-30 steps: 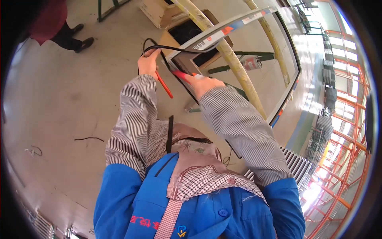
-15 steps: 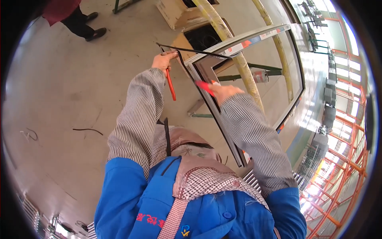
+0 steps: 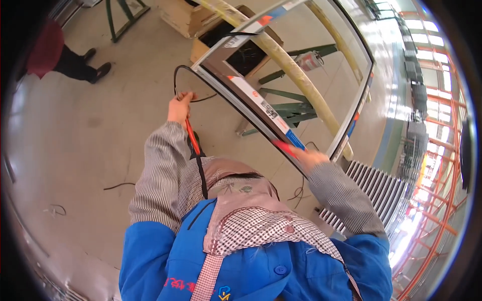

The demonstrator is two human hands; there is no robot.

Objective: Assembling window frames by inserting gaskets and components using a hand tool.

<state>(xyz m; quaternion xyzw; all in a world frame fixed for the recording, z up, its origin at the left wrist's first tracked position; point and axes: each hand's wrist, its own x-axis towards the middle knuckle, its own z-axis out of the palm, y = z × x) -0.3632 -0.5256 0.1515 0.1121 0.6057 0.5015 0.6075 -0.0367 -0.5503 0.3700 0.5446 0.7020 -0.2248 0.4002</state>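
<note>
A large window frame (image 3: 236, 98) lies tilted in front of me, with stickers along its bars. My left hand (image 3: 179, 109) is closed beside the frame's near left corner, around a tool with a long orange-red handle (image 3: 192, 136); its working end is hidden. A thin black rubber strip (image 3: 175, 75) loops from that corner to the left hand, and its loose end curves out to the right. My right hand (image 3: 313, 159) is closed on a red tool (image 3: 284, 146) set against the bar nearest me. Motion blurs this tool, so its kind is unclear.
Yellow-wrapped rails (image 3: 281, 57) on green stands (image 3: 287, 106) lie under the frame. A can (image 3: 310, 60) and open cardboard boxes (image 3: 179, 19) are beyond. Striped profiles (image 3: 379, 185) are stacked at right. A person (image 3: 75, 62) stands far left. Strip scraps (image 3: 119, 186) lie on the floor.
My right hand has slid the red tool along the bar toward me. My left hand is lower and farther left. The strip, earlier stretched across the corner, now hangs in a loop.
</note>
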